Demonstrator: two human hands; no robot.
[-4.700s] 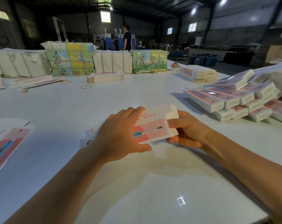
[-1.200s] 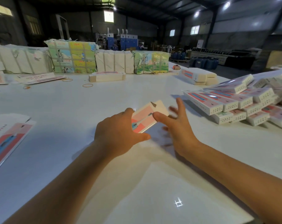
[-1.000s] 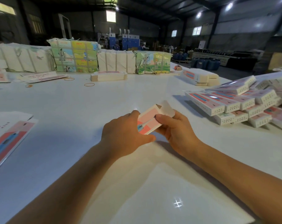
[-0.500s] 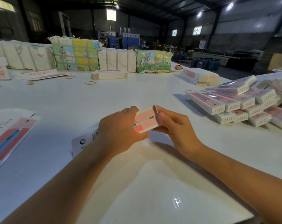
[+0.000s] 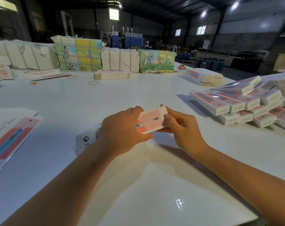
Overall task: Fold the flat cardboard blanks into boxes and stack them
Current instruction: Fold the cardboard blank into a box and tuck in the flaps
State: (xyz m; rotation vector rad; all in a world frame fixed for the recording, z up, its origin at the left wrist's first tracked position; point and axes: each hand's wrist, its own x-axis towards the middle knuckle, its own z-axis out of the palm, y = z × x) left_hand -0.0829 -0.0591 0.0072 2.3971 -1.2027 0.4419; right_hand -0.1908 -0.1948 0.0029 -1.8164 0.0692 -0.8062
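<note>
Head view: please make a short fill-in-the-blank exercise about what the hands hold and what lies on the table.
1. Both hands hold one pink and white ____.
2. The right hand presses the box's end ____ shut.
3. The pile of folded boxes lies to the person's ____.
4. The flat blanks lie to the person's ____, beyond the left hand.

Missing words: box; flap; right; left

Hands: two, left (image 5: pixel 122 129), right (image 5: pixel 182 128). Held box (image 5: pixel 150 120): one. Rubber bands (image 5: pixel 93 82), 11 o'clock: three. Wrapped bundles (image 5: pixel 78 53), 12 o'clock: four.
</note>
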